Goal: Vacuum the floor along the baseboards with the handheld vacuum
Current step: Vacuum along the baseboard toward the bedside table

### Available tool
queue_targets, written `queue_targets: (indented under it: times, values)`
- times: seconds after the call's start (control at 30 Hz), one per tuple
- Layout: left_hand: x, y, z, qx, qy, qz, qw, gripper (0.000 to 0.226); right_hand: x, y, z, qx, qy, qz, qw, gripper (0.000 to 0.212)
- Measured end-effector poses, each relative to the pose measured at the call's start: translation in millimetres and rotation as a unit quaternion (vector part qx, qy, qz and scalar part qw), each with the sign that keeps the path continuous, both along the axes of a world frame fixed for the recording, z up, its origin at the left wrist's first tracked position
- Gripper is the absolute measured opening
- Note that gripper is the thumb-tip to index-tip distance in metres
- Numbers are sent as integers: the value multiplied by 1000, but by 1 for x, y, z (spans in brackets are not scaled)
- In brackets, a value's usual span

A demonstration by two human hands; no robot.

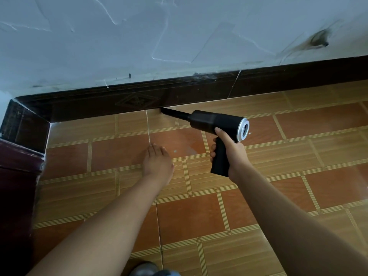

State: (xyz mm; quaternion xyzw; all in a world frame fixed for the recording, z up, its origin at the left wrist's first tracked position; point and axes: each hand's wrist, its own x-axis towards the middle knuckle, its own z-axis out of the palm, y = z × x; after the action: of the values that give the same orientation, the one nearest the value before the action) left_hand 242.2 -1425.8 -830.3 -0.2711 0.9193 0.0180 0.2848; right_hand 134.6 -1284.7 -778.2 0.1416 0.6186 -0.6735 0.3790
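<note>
Fingers of the right hand curl round the vacuum handle. The left hand lies flat on the floor, fingers together. The nozzle sits at the baseboard's foot, mid-wall, so most of the run likely remains.

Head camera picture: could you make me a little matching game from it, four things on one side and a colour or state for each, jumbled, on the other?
Things:
1. handheld vacuum
2. left hand
3. baseboard
4. wall

States:
A. palm down, fingers straight, over the floor tiles
B. dark brown, with a diamond pattern
C. black, gripped by the right hand, nozzle tip at the foot of the baseboard
D. pale, with cracked paint

Pairs: 1-C, 2-A, 3-B, 4-D
</note>
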Motion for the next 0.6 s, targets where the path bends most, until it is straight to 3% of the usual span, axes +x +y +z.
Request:
queue_targets:
  times: [0.33, 0.6]
  values:
    - [-4, 6, 0, 16, 37, -21, 999, 63, -10, 20, 0, 5, 9, -29, 1000, 27]
    - [-13, 13, -1, 21, 16, -48, 998, 61, -13, 25, -1, -2, 10, -34, 999, 26]
